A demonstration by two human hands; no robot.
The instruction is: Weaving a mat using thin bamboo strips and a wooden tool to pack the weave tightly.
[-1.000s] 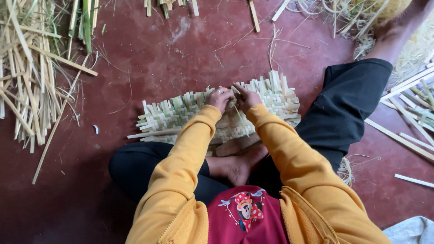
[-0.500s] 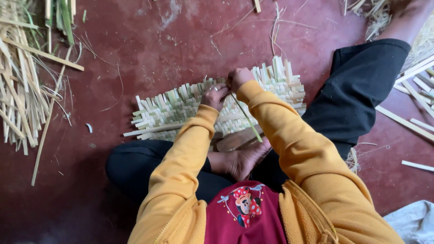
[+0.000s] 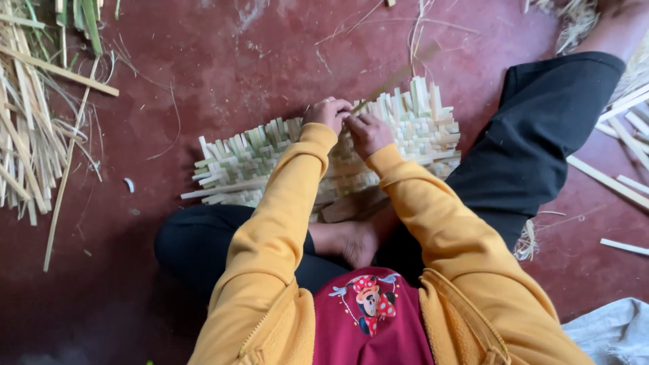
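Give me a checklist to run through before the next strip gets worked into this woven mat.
1. Both hands at the mat's far edge: ok; left hand and right hand meet there.
2. Loose strip gripped: ok, it angles up from the fingers.
3. Woven mat flat on the red floor: ok.
4. Mat pinned by the bare foot: cannot tell.
5. Spare strips available: ok, piled to the left.

No packages, labels, signs or screens found anywhere in view.
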